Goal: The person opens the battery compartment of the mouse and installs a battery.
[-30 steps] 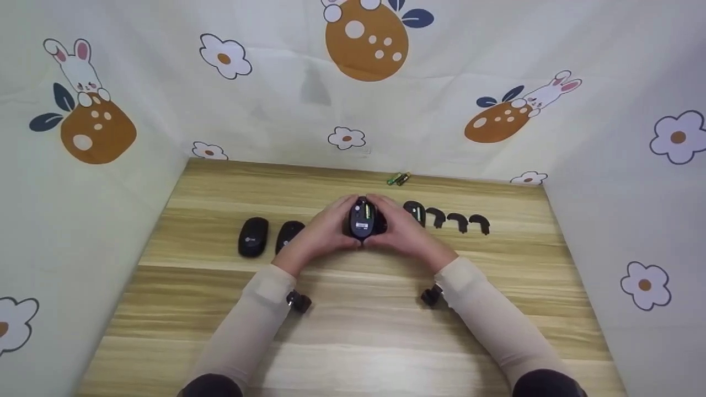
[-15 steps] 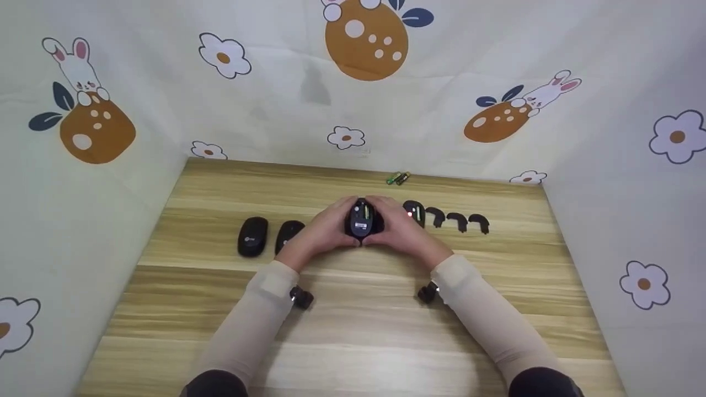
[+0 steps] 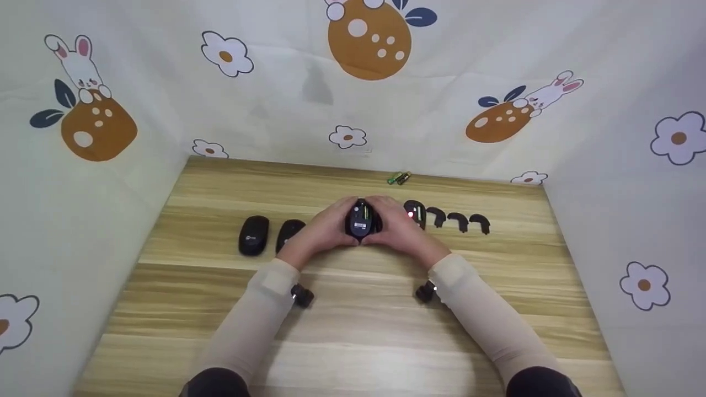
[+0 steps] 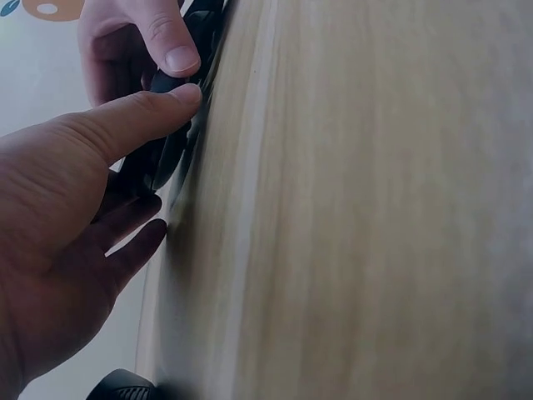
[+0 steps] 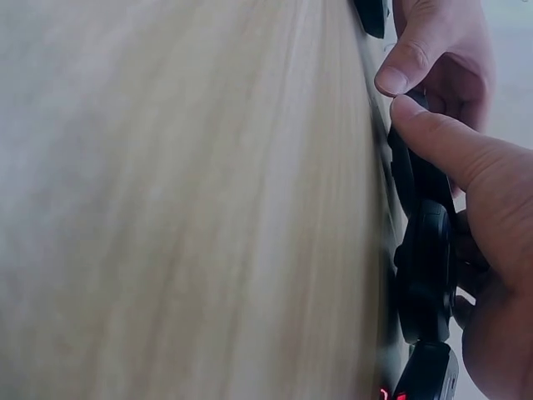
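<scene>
A black computer mouse [image 3: 359, 221] is held bottom side up between both hands, with a battery showing in its uncovered compartment. My left hand [image 3: 331, 225] grips its left side, and my right hand [image 3: 395, 225] grips the right. In the left wrist view, the thumbs of the left hand [image 4: 62, 192] and the other hand meet close together at the mouse's near end. Beside the right hand in the right wrist view stands a second black mouse [image 5: 423, 275], mostly covered by that hand in the head view. Farther right lies another upturned mouse [image 3: 415, 212] with a battery inside and a red light.
Several curved black battery covers [image 3: 458, 221] lie in a row at the right. Two batteries [image 3: 399, 178] lie near the back edge. On the left are a black mouse [image 3: 253, 236] and another mouse [image 3: 288, 231] partly behind the left arm. Patterned cloth walls [image 3: 276, 110] enclose the table.
A red light has come into sight on the upturned mouse right of the right hand. Both hands keep their grip on the held mouse, with only a slight shift of the forearms.
</scene>
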